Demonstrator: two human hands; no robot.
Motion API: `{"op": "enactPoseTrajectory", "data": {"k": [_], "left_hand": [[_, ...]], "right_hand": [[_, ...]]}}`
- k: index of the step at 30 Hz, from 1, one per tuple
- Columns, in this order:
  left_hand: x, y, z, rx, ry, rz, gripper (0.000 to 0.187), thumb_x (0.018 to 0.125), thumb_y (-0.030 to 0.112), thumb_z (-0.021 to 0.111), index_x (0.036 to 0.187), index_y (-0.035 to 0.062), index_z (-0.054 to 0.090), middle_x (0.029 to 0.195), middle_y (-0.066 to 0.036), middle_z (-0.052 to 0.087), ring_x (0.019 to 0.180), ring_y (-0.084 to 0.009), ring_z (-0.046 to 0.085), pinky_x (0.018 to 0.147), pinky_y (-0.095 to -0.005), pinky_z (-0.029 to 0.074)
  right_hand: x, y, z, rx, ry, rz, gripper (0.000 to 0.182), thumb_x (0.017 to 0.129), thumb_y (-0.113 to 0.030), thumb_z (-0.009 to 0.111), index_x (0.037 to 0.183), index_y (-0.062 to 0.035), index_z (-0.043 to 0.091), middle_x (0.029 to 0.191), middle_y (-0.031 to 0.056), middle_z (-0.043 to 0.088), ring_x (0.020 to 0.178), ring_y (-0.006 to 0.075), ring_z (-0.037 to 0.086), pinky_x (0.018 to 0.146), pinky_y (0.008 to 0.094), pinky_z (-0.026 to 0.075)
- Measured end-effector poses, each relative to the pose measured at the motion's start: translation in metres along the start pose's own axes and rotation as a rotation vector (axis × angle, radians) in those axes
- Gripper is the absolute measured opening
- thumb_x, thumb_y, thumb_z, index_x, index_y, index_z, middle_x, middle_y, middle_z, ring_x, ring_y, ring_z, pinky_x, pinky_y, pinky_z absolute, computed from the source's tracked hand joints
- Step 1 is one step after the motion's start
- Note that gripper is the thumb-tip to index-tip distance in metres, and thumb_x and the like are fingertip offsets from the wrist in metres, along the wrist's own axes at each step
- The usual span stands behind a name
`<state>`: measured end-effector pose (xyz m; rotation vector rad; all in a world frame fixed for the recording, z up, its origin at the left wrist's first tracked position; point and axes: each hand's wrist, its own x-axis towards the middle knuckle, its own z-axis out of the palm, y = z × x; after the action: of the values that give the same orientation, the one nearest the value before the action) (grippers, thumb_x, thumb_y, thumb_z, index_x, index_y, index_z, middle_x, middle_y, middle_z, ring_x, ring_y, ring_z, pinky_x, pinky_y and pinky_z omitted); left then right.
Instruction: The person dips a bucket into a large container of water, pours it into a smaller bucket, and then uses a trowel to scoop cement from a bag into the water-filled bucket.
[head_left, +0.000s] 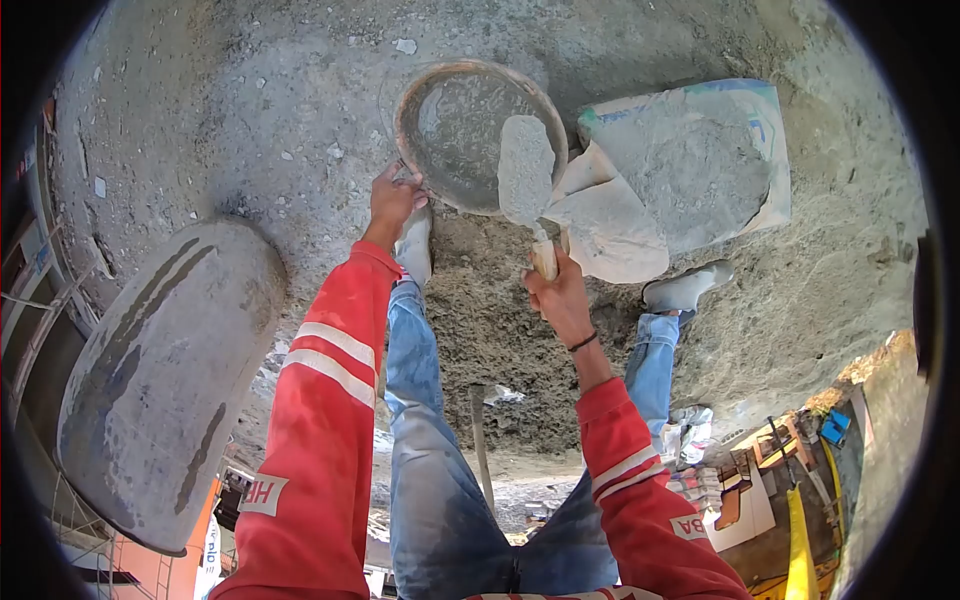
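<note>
A round pan (408, 108) with grey wet-looking mix in it rests on the ground ahead of me. My left hand (393, 203) is closed on the near left part of its rim. My right hand (562, 297) is wrapped round the wooden handle of a trowel (526, 170). The trowel's blade is covered with grey cement-like material and lies over the right side of the pan. Just right of the pan is a torn-open paper sack (778, 190) with grey powder in it. A folded flap of the sack (610, 225) reaches toward the trowel.
A big grey rounded form (165, 370) with dark wet streaks stands at the left. Between my legs is a wooden tool handle (481, 445) over rough, dark soil. My shoes stand near the pan and sack. A yellow object (800, 545) is at the lower right.
</note>
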<state>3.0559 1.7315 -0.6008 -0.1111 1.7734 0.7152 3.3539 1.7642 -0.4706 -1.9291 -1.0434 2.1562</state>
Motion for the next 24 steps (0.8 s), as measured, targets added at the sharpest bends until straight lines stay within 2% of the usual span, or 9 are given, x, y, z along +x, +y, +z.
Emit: {"op": "enactPoseTrajectory", "data": {"k": [3,5,7,9,13,17,20,22,24], "left_hand": [[0.005,-0.004,-0.005,0.001,-0.022,0.026,0.082,0.094,0.004,0.065,0.159,0.0017,0.015,0.118,-0.019,0.065,0.092,-0.0286,0.07,0.079,-0.038,0.059],[0.007,-0.006,-0.007,-0.015,-0.021,0.028,0.081,0.094,0.004,0.065,0.159,0.0017,0.015,0.118,-0.019,0.065,0.092,-0.0285,0.07,0.079,-0.038,0.059],[0.006,-0.005,-0.005,-0.025,-0.028,0.032,0.081,0.094,0.004,0.065,0.159,0.0016,0.016,0.117,-0.019,0.065,0.091,-0.0284,0.07,0.079,-0.0381,0.059],[0.001,-0.001,-0.003,0.025,-0.027,0.015,0.08,0.095,0.004,0.065,0.158,0.0013,0.016,0.119,-0.02,0.065,0.092,-0.029,0.07,0.079,-0.0381,0.059],[-0.001,0.002,-0.001,0.031,-0.031,0.014,0.079,0.095,0.003,0.064,0.158,0.001,0.017,0.12,-0.021,0.064,0.094,-0.0298,0.07,0.079,-0.0385,0.058],[0.005,-0.002,0.0,0.042,-0.001,-0.004,0.075,0.096,0.001,0.06,0.157,0.0006,0.018,0.12,-0.02,0.064,0.096,-0.0316,0.07,0.081,-0.0376,0.058],[0.004,0.0,-0.001,0.034,-0.014,-0.016,0.075,0.097,0.001,0.059,0.158,0.0013,0.016,0.123,-0.019,0.063,0.099,-0.0318,0.069,0.082,-0.0368,0.058],[0.004,-0.001,0.0,0.034,-0.011,-0.013,0.074,0.097,0.002,0.06,0.158,0.0024,0.017,0.125,-0.018,0.062,0.1,-0.0315,0.068,0.083,-0.0375,0.058],[0.007,-0.004,-0.003,0.004,0.0,-0.024,0.074,0.097,0.004,0.061,0.158,0.0062,0.018,0.129,-0.015,0.059,0.103,-0.0307,0.067,0.086,-0.0398,0.058]], "right_hand": [[0.034,-0.017,0.027,0.261,-0.167,0.083,0.015,0.088,-0.007,0.061,0.102,-0.0022,0.057,0.075,0.0014,0.055,0.055,0.01,0.05,0.048,0.0294,0.042],[0.057,-0.029,0.033,0.54,-0.368,0.31,0.013,0.092,-0.008,0.059,0.104,-0.0051,0.058,0.072,-0.0018,0.051,0.055,0.0078,0.048,0.048,0.0245,0.04],[0.083,-0.02,0.035,0.68,-0.438,0.37,0.016,0.094,-0.014,0.057,0.107,-0.0053,0.059,0.07,-0.0032,0.048,0.052,0.0063,0.044,0.049,0.0237,0.038],[0.092,-0.016,0.032,1.078,-0.69,0.509,0.018,0.097,-0.018,0.055,0.11,-0.0051,0.059,0.07,-0.0037,0.048,0.05,0.0053,0.041,0.048,0.0235,0.037],[0.077,-0.011,0.015,1.189,-0.77,0.54,0.018,0.095,-0.019,0.058,0.107,-0.0052,0.059,0.068,-0.0018,0.052,0.049,0.0074,0.043,0.047,0.0249,0.035],[0.024,-0.014,-0.035,0.993,-0.714,0.392,0.023,0.098,-0.021,0.055,0.115,-0.0051,0.056,0.071,-0.0019,0.051,0.05,0.0055,0.045,0.048,0.0242,0.039],[-0.02,-0.014,-0.086,0.352,-0.24,0.143,0.018,0.096,-0.016,0.059,0.109,-0.0051,0.053,0.071,-0.0001,0.052,0.053,0.0085,0.05,0.048,0.0263,0.042],[-0.03,0.011,-0.135,0.006,0.047,0.034,0.027,0.092,-0.019,0.063,0.11,-0.0023,0.052,0.072,0.0091,0.06,0.053,0.0215,0.059,0.051,0.0361,0.048],[-0.029,0.07,-0.197,-0.665,0.433,-0.288,0.033,0.087,-0.019,0.066,0.11,-0.0012,0.051,0.08,0.0239,0.066,0.064,0.0413,0.065,0.057,0.0499,0.051]]}}
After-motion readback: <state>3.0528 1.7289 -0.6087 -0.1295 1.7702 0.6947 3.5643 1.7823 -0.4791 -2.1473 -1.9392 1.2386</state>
